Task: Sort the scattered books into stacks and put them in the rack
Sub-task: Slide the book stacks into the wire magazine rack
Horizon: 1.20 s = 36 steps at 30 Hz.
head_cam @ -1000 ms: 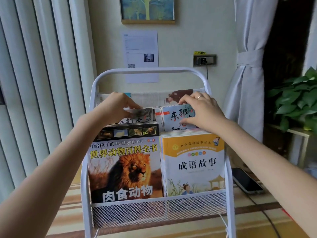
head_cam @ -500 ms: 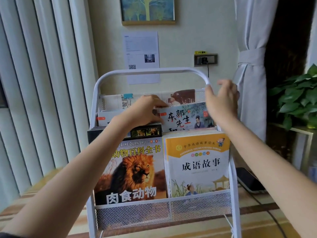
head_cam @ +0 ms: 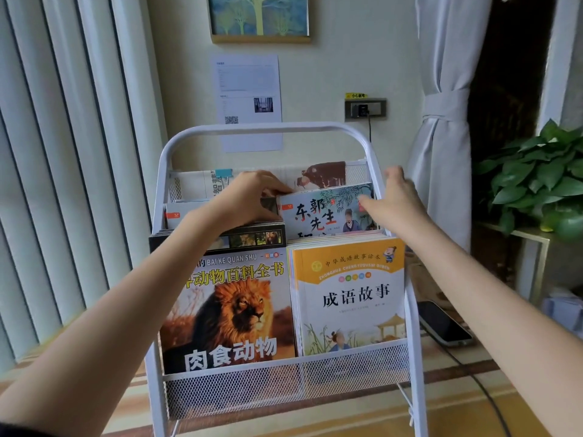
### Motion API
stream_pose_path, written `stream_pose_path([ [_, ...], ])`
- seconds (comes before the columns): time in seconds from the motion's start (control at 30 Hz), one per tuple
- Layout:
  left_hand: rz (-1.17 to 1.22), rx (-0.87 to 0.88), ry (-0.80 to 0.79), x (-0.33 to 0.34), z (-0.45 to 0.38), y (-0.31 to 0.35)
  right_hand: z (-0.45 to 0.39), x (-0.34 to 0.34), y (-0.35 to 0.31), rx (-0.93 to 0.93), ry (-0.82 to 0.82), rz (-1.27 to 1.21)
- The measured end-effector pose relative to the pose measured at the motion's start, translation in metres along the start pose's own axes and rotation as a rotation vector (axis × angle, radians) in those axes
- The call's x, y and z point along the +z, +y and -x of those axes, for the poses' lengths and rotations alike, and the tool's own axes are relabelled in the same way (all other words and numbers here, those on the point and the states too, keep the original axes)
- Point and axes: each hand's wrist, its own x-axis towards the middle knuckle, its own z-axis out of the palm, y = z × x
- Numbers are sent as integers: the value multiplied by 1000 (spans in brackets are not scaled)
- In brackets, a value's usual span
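Both hands work at the middle tier of the white rack (head_cam: 413,310): the left hand (head_cam: 249,197) curls its fingers over the top edge of the books there, pinching where a hidden cover meets the pale blue storybook (head_cam: 325,209), while the right hand (head_cam: 394,200) lies with fingers fairly straight against that storybook's right edge, beside the rack's upright. How firmly the right thumb bears on the cover cannot be made out. The left forearm hides most of the book left of the storybook and the top-left corner of the lion encyclopedia (head_cam: 230,310), which stands in the front tier beside the orange idiom-story book (head_cam: 350,294); more books are stacked behind each, showing only as edges. The mesh front covers the bottoms of both covers. In the back tier, a book with a brown animal (head_cam: 325,175) shows only its upper strip. Behind the rack a printed sheet (head_cam: 249,89) is partly hidden by the frame's top bar, and a framed picture (head_cam: 258,17) is cut off by the top of the view. A phone (head_cam: 444,323) lies on the floor to the right, with a leafy plant (head_cam: 536,178) and a tied curtain (head_cam: 441,121) nearby.
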Motion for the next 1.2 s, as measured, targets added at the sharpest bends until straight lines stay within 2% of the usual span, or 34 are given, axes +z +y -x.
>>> stream_pose_path([
  [0.03, 8, -12, 11, -2, 1, -3, 2, 1, -10, -149, 114, 28],
  [0.07, 8, -29, 25, -5, 3, -6, 5, 0, -23, -320, 160, 9],
  [0.1, 0, -47, 39, -8, 5, -10, 4, 0, -36, -468, 97, -34],
  [0.13, -16, -69, 42, -11, 8, -13, 3, 3, -49, -569, -42, -47],
  [0.2, -23, -106, 37, -15, 14, -18, -1, 18, -71, -648, -326, 102],
  [0.23, -13, -115, 37, -16, 16, -19, -4, 28, -79, -667, -382, 192],
  [0.27, -9, -112, 35, -17, 18, -19, -7, 38, -83, -688, -371, 270],
  [0.33, -38, -98, 23, -15, 18, -17, -11, 55, -84, -736, -247, 352],
  [0.53, -121, -172, 120, -10, 23, -30, -11, 67, -72, -760, -90, 461],
  [0.67, -341, -270, 19, -13, 19, -23, -10, 66, -71, -713, 10, 467],
  [0.93, -307, -294, -27, -7, 19, -18, -17, 76, -77, -568, 77, 515],
  [1.03, -304, -293, -21, -6, 21, -17, -14, 74, -77, -548, 36, 416],
  [1.1, -304, -274, -3, -8, 22, -16, -11, 65, -74, -581, 49, 194],
  [1.2, -277, -147, 91, -9, 22, -17, -15, 34, -57, -515, 314, 1],
])
